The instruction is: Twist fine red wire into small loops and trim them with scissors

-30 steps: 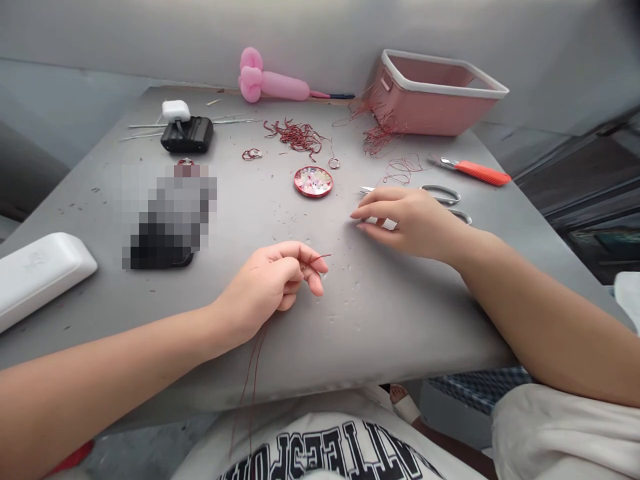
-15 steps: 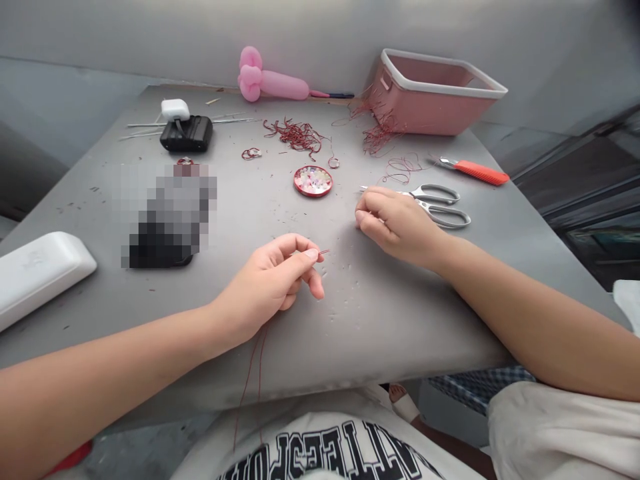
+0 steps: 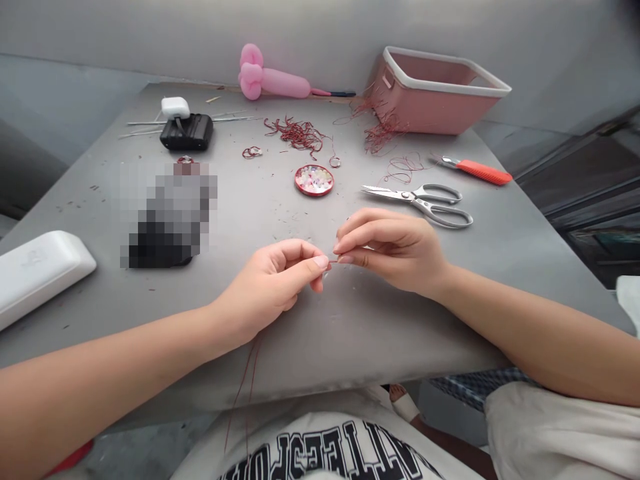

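Thin red thread (image 3: 254, 373) hangs in two strands over the table's front edge and runs up into my left hand (image 3: 280, 280). Thumb and forefinger of that hand pinch it, and its short ends stick out to the right. My right hand (image 3: 393, 250) meets those ends with its thumb and fingers pinched at the tips. Whether a bead or anything else sits between the right fingertips, I cannot make out. Beyond both hands lies a round red dish of small pale beads (image 3: 314, 180). Silver scissors (image 3: 417, 199) rest behind my right hand, blades pointing left.
A heap of cut red cord (image 3: 297, 135) lies behind the dish. Farther right stand a pink bin (image 3: 440, 107) and a red-handled cutter (image 3: 483, 171). A pink balloon (image 3: 280, 81) lies at the back. On the left are a black box (image 3: 187, 133) and a white case (image 3: 45, 277).
My right hand has moved left and toward me, from beside the scissors to the thread ends at my left fingertips. The scissors' blades are now uncovered. My left hand has barely shifted.
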{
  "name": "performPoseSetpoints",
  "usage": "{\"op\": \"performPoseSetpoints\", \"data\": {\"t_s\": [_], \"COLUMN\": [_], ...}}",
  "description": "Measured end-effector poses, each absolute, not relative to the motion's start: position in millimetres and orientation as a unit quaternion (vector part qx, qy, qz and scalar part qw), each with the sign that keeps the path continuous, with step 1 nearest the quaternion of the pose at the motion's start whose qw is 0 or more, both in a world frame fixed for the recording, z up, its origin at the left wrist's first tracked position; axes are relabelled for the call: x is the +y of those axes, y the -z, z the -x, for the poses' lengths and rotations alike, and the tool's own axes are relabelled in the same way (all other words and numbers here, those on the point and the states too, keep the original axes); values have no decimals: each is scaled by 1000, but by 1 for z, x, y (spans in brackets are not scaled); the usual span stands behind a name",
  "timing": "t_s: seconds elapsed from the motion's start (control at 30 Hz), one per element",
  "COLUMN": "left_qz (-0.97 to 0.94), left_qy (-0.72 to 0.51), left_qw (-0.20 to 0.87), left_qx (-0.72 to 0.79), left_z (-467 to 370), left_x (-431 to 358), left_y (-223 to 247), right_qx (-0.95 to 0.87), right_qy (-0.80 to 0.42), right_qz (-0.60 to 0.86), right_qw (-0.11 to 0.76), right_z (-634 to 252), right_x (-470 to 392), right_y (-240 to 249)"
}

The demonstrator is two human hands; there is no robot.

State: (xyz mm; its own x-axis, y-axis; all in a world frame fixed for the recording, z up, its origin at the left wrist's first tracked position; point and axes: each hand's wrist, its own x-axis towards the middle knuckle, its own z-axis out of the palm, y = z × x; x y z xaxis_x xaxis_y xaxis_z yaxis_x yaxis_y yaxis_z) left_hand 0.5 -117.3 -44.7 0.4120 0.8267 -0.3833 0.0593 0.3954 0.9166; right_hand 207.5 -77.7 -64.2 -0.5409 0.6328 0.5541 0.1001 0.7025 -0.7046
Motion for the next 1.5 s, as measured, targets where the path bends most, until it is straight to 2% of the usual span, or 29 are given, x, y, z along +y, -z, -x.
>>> {"op": "performPoseSetpoints", "data": {"t_s": [0.67, 1.5], "left_qz": [-464, -455], "left_qy": [-284, -257], "left_qw": [703, 718], "left_qx": [457, 460], "left_z": [-2, -3], "left_x": [-115, -117], "left_y": [46, 43], "right_qx": [-832, -853], "right_qy": [-291, -204], "right_qz": [191, 196], "right_qw": [431, 438], "right_z": [-204, -196], "right_x": [-79, -84], "right_y": [67, 72]}}
